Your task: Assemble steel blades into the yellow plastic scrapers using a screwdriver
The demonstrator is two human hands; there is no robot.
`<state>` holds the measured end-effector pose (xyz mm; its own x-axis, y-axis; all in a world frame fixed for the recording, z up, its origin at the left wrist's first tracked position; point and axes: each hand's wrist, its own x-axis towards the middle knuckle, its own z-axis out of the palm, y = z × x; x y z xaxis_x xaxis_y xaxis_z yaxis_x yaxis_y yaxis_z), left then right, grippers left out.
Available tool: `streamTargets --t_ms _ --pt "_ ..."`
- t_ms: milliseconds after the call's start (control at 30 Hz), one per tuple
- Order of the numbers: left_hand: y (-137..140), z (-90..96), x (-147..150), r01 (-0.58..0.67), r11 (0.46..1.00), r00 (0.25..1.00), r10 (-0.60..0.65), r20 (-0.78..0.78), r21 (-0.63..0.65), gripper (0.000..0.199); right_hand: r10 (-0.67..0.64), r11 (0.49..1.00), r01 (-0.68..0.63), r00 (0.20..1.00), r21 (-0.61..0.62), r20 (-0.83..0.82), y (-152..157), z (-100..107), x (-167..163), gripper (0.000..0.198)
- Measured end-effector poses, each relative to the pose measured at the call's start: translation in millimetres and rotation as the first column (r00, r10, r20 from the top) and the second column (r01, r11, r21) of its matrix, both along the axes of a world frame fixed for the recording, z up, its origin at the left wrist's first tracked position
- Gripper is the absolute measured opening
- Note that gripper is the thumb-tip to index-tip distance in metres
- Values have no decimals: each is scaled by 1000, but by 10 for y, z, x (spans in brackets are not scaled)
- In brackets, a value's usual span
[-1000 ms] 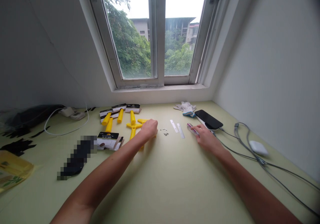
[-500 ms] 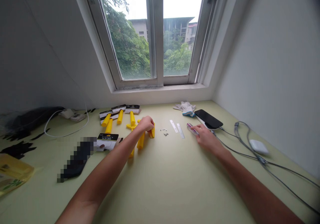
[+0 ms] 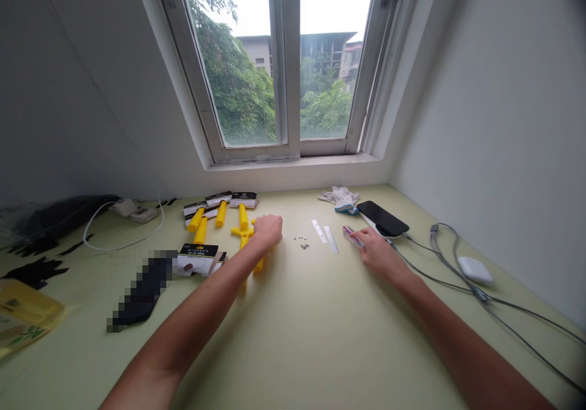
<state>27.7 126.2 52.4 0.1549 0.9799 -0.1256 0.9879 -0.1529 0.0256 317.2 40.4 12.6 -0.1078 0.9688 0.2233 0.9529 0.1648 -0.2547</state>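
My left hand (image 3: 269, 231) is closed, back of the hand up, over the yellow plastic parts. Its fingers are curled round a yellow plastic part that is mostly hidden beneath them. Beside it lie a yellow handle with a forked head (image 3: 242, 232) and another yellow piece (image 3: 259, 266). My right hand (image 3: 378, 251) rests on the table, its fingers closed on a slim object with clear and pink-purple sides (image 3: 351, 235). Between the hands are several small metal nuts (image 3: 300, 237), several small screws (image 3: 304, 246) and two flat metal blades (image 3: 318, 231).
Yellow-handled tools in black-and-white card packaging (image 3: 198, 258) lie at left. Behind the right hand are a white glove (image 3: 341, 197) and a black phone (image 3: 383, 216). Grey cables (image 3: 451, 248) and a white case (image 3: 475, 269) are at right, a yellow pack (image 3: 27, 318) at far left.
My left hand has turned so that its back covers the yellow part that showed at its fingertips before. The right hand stays in place.
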Motion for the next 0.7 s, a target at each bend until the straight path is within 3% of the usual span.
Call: streamTargets --t_ms 300,700 --pt "35 4 -45 46 998 994 -50 -102 -32 27 11 1000 -11 1000 -3 -28 6 -11 13 45" --pt "-49 -28 92 33 998 999 -34 -23 -59 27 19 1000 -19 1000 3 -15 1 -12 -4 43"
